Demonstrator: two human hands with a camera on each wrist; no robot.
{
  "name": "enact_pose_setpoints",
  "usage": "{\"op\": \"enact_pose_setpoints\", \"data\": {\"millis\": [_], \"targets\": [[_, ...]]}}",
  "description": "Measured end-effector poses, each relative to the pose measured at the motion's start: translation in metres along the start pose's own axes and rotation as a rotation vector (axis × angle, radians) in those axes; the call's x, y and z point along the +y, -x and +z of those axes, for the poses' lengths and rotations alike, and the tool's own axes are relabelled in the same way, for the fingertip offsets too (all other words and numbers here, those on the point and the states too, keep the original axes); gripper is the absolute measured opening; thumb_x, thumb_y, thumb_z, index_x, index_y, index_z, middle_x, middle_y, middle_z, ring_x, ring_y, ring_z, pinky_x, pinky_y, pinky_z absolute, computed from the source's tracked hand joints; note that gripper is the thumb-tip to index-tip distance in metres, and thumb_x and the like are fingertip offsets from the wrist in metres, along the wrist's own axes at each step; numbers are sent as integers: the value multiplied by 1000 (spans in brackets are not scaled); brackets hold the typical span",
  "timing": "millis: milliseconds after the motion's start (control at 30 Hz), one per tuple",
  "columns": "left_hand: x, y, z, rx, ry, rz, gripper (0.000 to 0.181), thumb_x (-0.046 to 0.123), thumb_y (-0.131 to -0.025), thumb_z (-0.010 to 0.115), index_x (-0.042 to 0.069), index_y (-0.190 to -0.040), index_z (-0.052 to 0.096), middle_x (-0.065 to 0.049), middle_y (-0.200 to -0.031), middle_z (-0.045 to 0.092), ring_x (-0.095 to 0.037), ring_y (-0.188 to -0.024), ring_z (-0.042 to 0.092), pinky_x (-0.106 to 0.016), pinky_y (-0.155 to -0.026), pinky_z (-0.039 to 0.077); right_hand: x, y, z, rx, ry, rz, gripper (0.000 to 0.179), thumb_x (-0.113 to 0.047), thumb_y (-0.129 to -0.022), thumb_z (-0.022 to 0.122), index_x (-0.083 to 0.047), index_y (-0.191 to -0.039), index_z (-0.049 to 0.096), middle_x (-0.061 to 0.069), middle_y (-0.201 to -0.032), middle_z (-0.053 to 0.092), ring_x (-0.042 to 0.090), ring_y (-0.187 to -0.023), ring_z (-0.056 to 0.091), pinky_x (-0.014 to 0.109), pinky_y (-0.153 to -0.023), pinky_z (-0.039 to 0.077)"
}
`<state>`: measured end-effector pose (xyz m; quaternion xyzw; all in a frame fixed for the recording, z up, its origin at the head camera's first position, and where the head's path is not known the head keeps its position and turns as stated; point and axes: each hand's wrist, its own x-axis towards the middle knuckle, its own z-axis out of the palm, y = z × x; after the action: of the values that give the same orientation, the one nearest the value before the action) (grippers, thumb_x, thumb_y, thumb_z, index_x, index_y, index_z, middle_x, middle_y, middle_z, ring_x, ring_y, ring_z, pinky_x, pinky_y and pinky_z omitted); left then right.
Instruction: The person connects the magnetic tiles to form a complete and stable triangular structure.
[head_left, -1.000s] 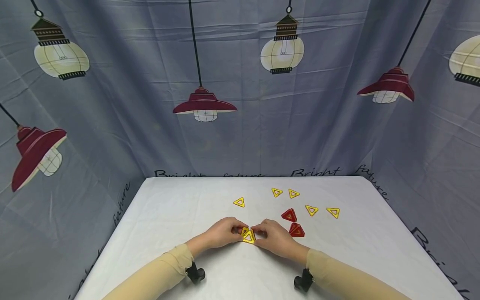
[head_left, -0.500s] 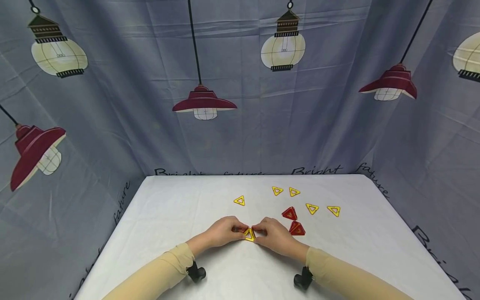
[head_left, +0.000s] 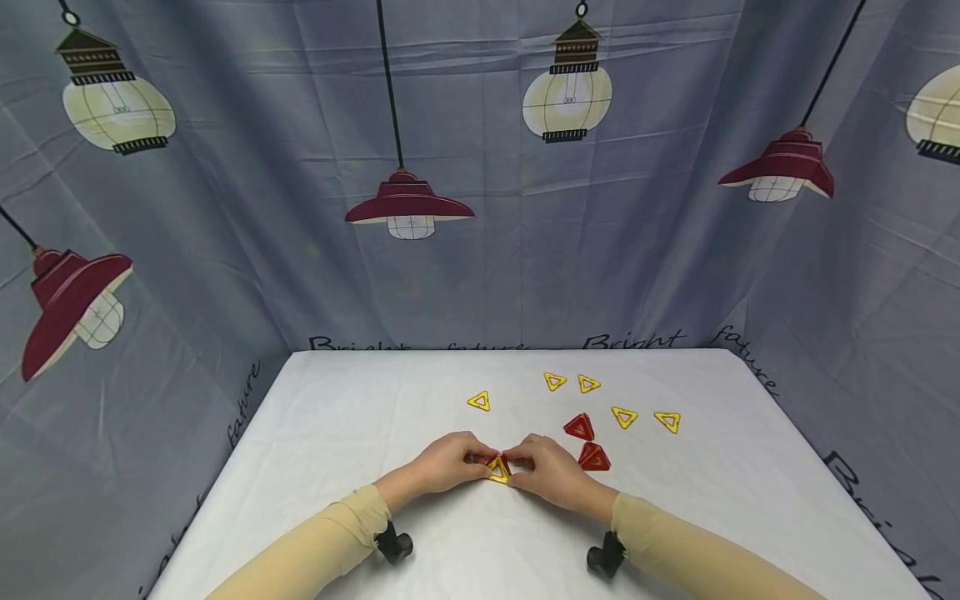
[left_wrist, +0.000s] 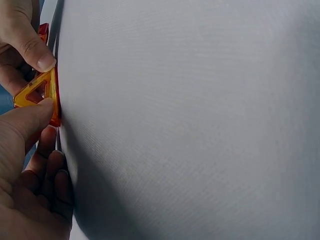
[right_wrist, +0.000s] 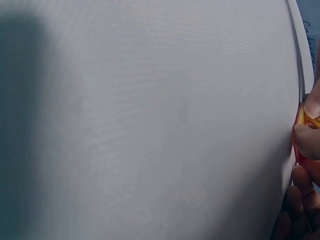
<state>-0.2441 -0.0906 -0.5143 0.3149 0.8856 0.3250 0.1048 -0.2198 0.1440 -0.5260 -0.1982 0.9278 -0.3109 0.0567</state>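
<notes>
My left hand (head_left: 448,463) and right hand (head_left: 551,473) meet near the middle of the white table, pinching a small piece from opposite sides. Its near face is a yellow triangular building tile (head_left: 498,479) with an open centre, and red parts show along its edges. In the left wrist view the left thumb lies on the yellow tile (left_wrist: 51,89), while the right thumb touches its upper corner. Fingers hide the back of the piece. Two red pyramids of triangular tiles (head_left: 579,427) (head_left: 594,457) sit just beyond the right hand.
Several loose yellow triangles lie flat farther back, one (head_left: 480,402) behind the hands and others, such as this yellow triangle (head_left: 667,422), to the right. A grey curtain (head_left: 495,283) with printed lamps surrounds the white table (head_left: 360,400).
A second yellow part at the left of the held piece has gone out of sight, and red now shows at its top. Both hands keep nearly the same place. The head view shifted slightly.
</notes>
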Motion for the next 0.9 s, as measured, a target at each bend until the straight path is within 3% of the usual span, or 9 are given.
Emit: {"op": "enact_pose_setpoints", "data": {"millis": [433, 667, 900], "targets": [[-3, 1, 1, -31, 9, -18, 35, 23, -91, 80, 14, -124, 75, 8, -100, 65, -6, -87, 57, -22, -78, 47, -2, 0, -1, -11, -9, 21, 39, -26, -84, 86, -13, -119, 75, -9, -97, 62, 9, -88, 55, 29, -81, 52], [-3, 1, 1, -30, -9, 17, 34, 22, -92, 79, 13, -125, 75, 6, -101, 65, -9, -88, 58, -22, -77, 48, -3, 0, -2, -21, -18, 34, 39, -28, -83, 87, -14, -116, 74, -8, -95, 60, 12, -86, 53, 28, -78, 50], [-3, 1, 0, -10, 4, 8, 30, 18, -91, 79, 13, -121, 76, 7, -99, 65, -8, -87, 58, -23, -77, 47, 1, 0, -5, -48, -35, 39, 35, -23, -84, 86, -15, -115, 74, -8, -99, 60, 10, -90, 54, 30, -82, 52]]}}
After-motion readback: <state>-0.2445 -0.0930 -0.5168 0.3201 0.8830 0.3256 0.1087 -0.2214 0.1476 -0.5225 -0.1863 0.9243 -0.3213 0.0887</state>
